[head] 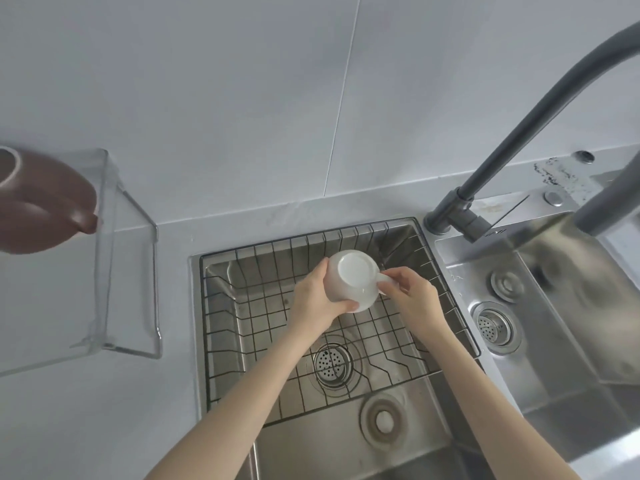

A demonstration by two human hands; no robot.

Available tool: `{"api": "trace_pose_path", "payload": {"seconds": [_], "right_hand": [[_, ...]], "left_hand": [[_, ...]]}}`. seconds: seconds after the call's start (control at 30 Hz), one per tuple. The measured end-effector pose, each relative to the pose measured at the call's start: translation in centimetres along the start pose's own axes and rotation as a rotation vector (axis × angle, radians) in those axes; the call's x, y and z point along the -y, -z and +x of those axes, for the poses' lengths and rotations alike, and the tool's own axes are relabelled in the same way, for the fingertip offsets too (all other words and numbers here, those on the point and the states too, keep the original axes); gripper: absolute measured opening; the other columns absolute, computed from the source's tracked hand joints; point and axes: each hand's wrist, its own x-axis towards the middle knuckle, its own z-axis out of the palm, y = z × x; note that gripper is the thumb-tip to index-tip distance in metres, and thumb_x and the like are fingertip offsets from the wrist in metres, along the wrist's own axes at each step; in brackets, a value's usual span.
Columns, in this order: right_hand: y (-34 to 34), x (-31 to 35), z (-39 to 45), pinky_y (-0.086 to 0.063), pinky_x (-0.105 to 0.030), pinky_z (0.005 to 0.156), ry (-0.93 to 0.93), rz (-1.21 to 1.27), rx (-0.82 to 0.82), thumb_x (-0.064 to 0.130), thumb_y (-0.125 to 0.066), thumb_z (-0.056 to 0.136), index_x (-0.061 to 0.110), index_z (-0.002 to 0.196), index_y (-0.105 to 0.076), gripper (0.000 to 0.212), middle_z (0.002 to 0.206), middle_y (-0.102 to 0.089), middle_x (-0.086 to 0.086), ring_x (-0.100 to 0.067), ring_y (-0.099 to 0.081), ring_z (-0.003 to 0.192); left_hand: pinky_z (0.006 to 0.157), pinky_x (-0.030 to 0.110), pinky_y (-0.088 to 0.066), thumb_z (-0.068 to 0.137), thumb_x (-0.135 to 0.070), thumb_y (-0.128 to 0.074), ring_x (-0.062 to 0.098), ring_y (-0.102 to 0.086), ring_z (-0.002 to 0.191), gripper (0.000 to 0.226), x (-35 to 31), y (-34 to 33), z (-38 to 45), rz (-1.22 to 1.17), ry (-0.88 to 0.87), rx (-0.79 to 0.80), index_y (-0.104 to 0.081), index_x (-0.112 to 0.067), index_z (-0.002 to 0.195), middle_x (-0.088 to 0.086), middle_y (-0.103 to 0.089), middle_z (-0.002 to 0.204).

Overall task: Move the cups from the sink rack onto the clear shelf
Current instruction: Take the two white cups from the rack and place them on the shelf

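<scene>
Head view: white cup (351, 280) inverted, base up, above the sink rack (346, 344). Left hand (317, 297) wraps its body; right hand (410, 291) pinches the handle. Clear shelf (107, 258) lies well left, on the left hand's side; brown cup (41, 202) already there.

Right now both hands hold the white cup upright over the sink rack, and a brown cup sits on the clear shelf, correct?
Not quite: the white cup is upside down, base facing up, as the head view shows. Both hands do hold it over the sink rack, and a brown cup sits on the clear shelf.
</scene>
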Motion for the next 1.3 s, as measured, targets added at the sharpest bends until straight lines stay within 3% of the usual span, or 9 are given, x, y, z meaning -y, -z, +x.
{"api": "trace_pose_path", "payload": {"seconds": [0.17,0.3,0.43,0.53,0.73,0.93,1.1,1.2,1.3], "right_hand": [[0.2,7.2,-2.3,-0.052,-0.032,0.084,0.217,0.063,0.028,0.024,-0.063,0.082,0.035,0.084,-0.062,0.012,0.089,-0.071,0.003,-0.018,-0.066,0.09],[-0.9,14.1,-5.1,-0.051,-0.032,0.086,0.422,0.033,0.083,0.022,-0.062,0.083,0.029,0.089,-0.063,0.009,0.089,-0.072,0.001,-0.019,-0.066,0.089],[-3.8,20.2,-8.8,-0.053,-0.036,0.085,0.556,0.079,0.145,0.019,-0.061,0.084,0.027,0.086,-0.064,0.009,0.091,-0.072,0.0,-0.021,-0.064,0.09],[-7.0,23.4,-11.2,-0.053,-0.042,0.086,0.609,0.102,0.175,0.018,-0.062,0.083,0.021,0.087,-0.066,0.007,0.091,-0.073,-0.001,-0.023,-0.065,0.091],[-14.4,25.8,-13.5,-0.053,-0.041,0.083,0.603,0.042,0.217,0.022,-0.063,0.081,0.021,0.086,-0.067,0.006,0.087,-0.073,-0.004,-0.025,-0.065,0.088],[-19.0,24.8,-14.2,-0.05,-0.041,0.077,0.516,0.009,0.194,0.024,-0.064,0.081,0.015,0.083,-0.068,0.01,0.079,-0.072,-0.01,-0.028,-0.064,0.08],[-20.0,24.5,-13.8,-0.052,-0.043,0.08,0.491,-0.024,0.169,0.026,-0.063,0.081,0.016,0.085,-0.068,0.012,0.081,-0.073,-0.008,-0.026,-0.065,0.082],[-20.0,24.3,-14.0,-0.052,-0.044,0.082,0.513,-0.045,0.165,0.026,-0.062,0.082,0.017,0.087,-0.068,0.012,0.084,-0.072,-0.009,-0.027,-0.064,0.084],[-20.1,24.3,-14.5,-0.052,-0.037,0.08,0.528,-0.061,0.149,0.024,-0.062,0.083,0.016,0.096,-0.069,0.016,0.089,-0.072,-0.006,-0.026,-0.064,0.083]], "left_hand": [[0.09,0.024,-0.044,0.052,-0.03,-0.085,0.021,-0.059,0.11,0.094,-2.9,6.3,-3.3,-0.016,-0.105,-0.183,-0.042,-0.017,0.134,0.002,-0.064,0.121],[0.084,0.016,-0.043,0.052,-0.033,-0.084,0.011,-0.059,0.1,0.098,-4.7,13.0,-7.5,-0.051,-0.166,-0.327,-0.038,-0.019,0.137,0.001,-0.064,0.114],[0.089,0.017,-0.04,0.053,-0.027,-0.085,0.003,-0.051,0.102,0.098,-5.4,20.0,-12.2,-0.072,-0.211,-0.451,-0.036,-0.017,0.138,-0.002,-0.059,0.126],[0.085,0.019,-0.041,0.054,-0.027,-0.085,0.005,-0.054,0.096,0.093,-4.4,24.8,-15.1,-0.04,-0.209,-0.504,-0.041,-0.023,0.135,-0.015,-0.057,0.103],[0.091,0.03,-0.048,0.047,-0.038,-0.078,0.015,-0.06,0.097,0.085,-0.2,31.0,-17.4,-0.01,-0.116,-0.446,-0.049,-0.022,0.126,-0.006,-0.065,0.101],[0.076,0.017,-0.042,0.06,-0.018,-0.082,0.011,-0.052,0.094,0.08,3.4,33.7,-17.1,-0.057,-0.063,-0.298,-0.045,-0.009,0.13,-0.019,-0.052,0.092],[0.082,0.026,-0.048,0.046,-0.039,-0.079,0.018,-0.058,0.09,0.052,5.3,33.3,-16.0,-0.058,-0.053,-0.295,-0.056,-0.036,0.093,-0.008,-0.059,0.091],[0.084,0.024,-0.046,0.055,-0.028,-0.083,0.017,-0.058,0.099,0.074,6.0,33.2,-15.7,-0.061,-0.059,-0.283,-0.053,-0.018,0.122,-0.009,-0.062,0.101],[0.091,0.02,-0.038,0.06,-0.028,-0.081,0.011,-0.052,0.11,0.089,6.3,33.2,-15.8,-0.052,-0.07,-0.267,-0.038,-0.015,0.137,-0.006,-0.055,0.127]]}}
